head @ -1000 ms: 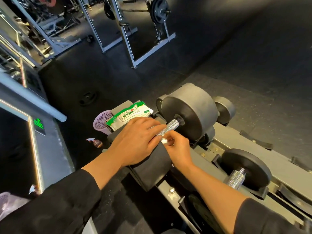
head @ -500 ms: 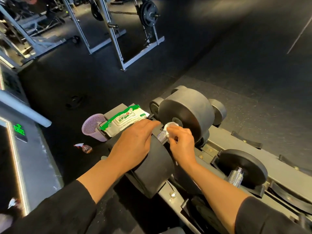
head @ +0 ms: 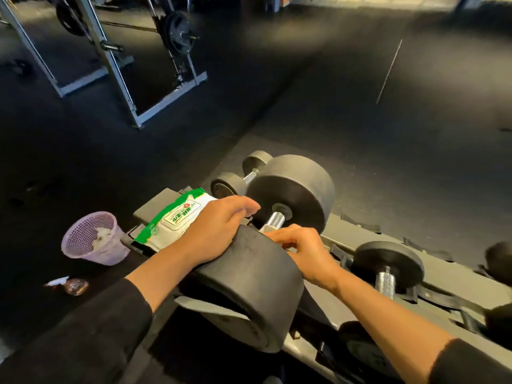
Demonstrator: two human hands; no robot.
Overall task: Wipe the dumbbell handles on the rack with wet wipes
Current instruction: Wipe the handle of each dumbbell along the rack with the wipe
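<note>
The dumbbell rack (head: pixel 360 242) runs as a grey sloped rail from the centre of the view toward 4 o'clock, and on its near end lies the large dumbbell (head: pixel 293 189), with one black head toward 12 o'clock and the other head low, toward 6 o'clock. Between the two heads the knurled metal handle (head: pixel 275 218) shows bright and bare at its far part. The left hand (head: pixel 216 231) rests on the top of the near head, fingers bent loosely over the edge and holding nothing. The right hand (head: pixel 302 249) is at 3 o'clock from the handle, its fingers curled at the near end of the bar; a small white piece – the wet wipe (head: pixel 267 228) – shows at the fingertips, touching the handle, so the hand seems to pinch it, though most of the wipe is hidden. At 9 o'clock from the left hand lies the green and white wipes pack (head: pixel 177 217) on the rack end, and further at 9 o'clock stands the pink mesh basket (head: pixel 92 239) on the floor, with white used wipes inside. A smaller dumbbell (head: pixel 388 261) sits on the rail at 3 o'clock. Compared with half a second ago, the wipe has gone from the far end of the handle, next to the far head, down to the near end – the far part is now uncovered.
</note>
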